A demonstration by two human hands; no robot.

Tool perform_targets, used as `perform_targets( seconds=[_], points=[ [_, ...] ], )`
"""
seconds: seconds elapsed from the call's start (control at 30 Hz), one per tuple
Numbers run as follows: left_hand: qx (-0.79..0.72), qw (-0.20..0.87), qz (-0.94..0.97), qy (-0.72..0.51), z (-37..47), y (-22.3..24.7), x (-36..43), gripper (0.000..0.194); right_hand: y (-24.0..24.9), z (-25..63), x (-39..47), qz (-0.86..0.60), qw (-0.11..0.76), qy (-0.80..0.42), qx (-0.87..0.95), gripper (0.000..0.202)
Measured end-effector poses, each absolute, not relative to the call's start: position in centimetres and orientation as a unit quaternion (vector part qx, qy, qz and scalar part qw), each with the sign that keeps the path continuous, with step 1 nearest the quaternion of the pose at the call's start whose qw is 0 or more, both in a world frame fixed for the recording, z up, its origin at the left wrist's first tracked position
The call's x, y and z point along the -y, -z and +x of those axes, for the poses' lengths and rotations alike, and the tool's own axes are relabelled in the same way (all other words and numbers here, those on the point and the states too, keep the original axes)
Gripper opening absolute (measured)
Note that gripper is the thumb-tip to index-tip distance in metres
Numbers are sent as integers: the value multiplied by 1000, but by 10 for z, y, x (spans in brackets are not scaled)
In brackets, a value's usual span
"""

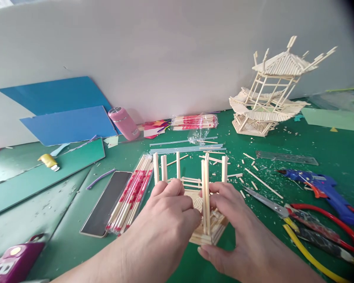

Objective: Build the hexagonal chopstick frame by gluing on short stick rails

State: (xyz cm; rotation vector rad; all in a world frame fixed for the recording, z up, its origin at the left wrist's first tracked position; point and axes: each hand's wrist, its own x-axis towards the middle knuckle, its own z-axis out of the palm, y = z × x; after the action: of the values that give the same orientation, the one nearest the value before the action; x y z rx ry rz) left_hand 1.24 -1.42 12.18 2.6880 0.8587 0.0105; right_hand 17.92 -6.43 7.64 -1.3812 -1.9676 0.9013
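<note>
A small pavilion frame [206,239] made of wooden sticks stands in front of me, with upright posts around a flat base. My left hand [172,212] reaches over its left side, fingers curled inward. Whatever those fingertips hold is hidden behind the knuckles. My right hand [234,220] grips the frame at its near right corner, thumb low by the base and fingers behind the front post [205,196]. Low stick rails [191,181] run between posts at the far side.
A finished-looking stick pavilion [271,94] stands at back right. To the right lie a blue glue gun [324,188], scissors [271,204] and yellow-handled pliers [309,255]. On the left are packed sticks [132,192], a phone [106,204] and a pink bottle [124,124]. Stick offcuts [253,184] litter the mat.
</note>
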Motion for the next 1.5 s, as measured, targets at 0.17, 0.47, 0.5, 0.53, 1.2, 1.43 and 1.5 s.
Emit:
perform_targets(
  seconds=[0.17, 0.47, 0.5, 0.53, 1.2, 1.43, 1.5],
  points=[
    [-299, 156, 941, 5, 14, -128, 16, 21, -79, 178, 64, -519, 279, -342, 732, 41],
    [-277, 139, 948, -80, 11, -112, 14, 22, -77, 178, 64, -517, 284, -334, 735, 40],
    [-278, 141, 948, -65, 12, -115, 14, 21, -77, 178, 64, -517, 284, -334, 735, 41],
    [-280, 143, 948, -46, 12, -118, 14, 20, -77, 178, 64, -515, 284, -335, 736, 41],
    [-286, 123, 944, -113, 5, -126, 14, 18, -70, 187, 61, -528, 348, -340, 696, 48],
    [-294, 31, 946, -131, -7, -107, 14, 41, -73, 189, 54, -530, 379, -340, 679, 44],
    [-307, 24, 940, -148, -6, -100, 15, 37, -73, 188, 55, -533, 387, -334, 675, 45]
  ],
)
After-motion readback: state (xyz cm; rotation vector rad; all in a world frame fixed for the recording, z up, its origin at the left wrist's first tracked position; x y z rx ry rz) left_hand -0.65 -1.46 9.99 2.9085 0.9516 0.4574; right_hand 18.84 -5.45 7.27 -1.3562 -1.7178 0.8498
